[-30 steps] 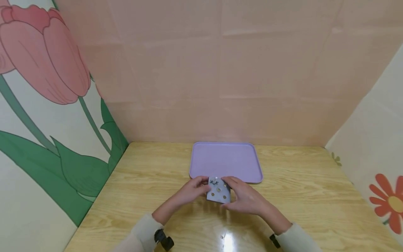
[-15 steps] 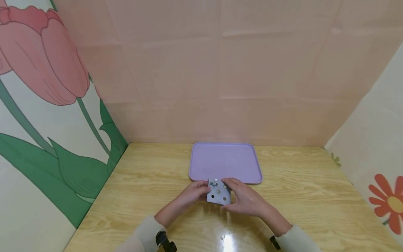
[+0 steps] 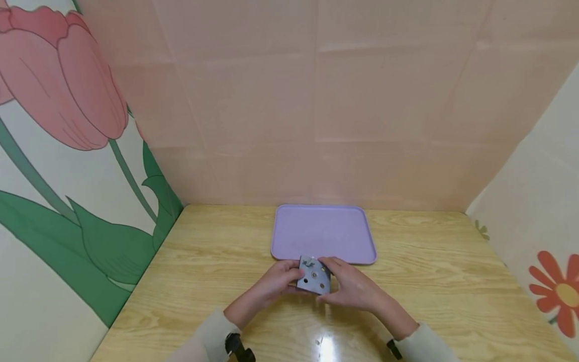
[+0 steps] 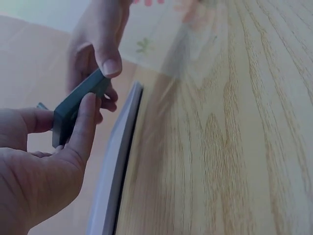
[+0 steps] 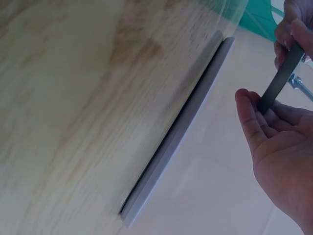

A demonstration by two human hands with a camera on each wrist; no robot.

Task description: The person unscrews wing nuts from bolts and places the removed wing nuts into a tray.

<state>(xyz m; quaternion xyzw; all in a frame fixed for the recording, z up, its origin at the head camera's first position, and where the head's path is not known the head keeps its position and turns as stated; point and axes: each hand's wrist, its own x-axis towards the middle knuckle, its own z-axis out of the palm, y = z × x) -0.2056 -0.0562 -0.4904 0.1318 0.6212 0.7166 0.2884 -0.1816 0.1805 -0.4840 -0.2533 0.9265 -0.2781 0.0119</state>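
Note:
Both hands hold a small grey square plate with several round holes and a shiny metal fitting near its far edge. My left hand grips the plate's left side, thumb on the upper face and fingers reaching underneath. On the opposite side, my right hand grips it between fingers at the far corner and thumb at the near corner. Seen edge-on in the right wrist view, the plate is fairly thick, and a bolt-like metal piece sticks out from its face.
A lilac tray with a low rim lies just beyond the hands, toward the back of the wooden table. A pinkish wall covering rises behind the table. Flower-printed panels stand at the sides.
The plate has dipped slightly toward the near side and turned a little. My left fingers have slid further under it, now showing below its near edge. My right hand has barely moved.

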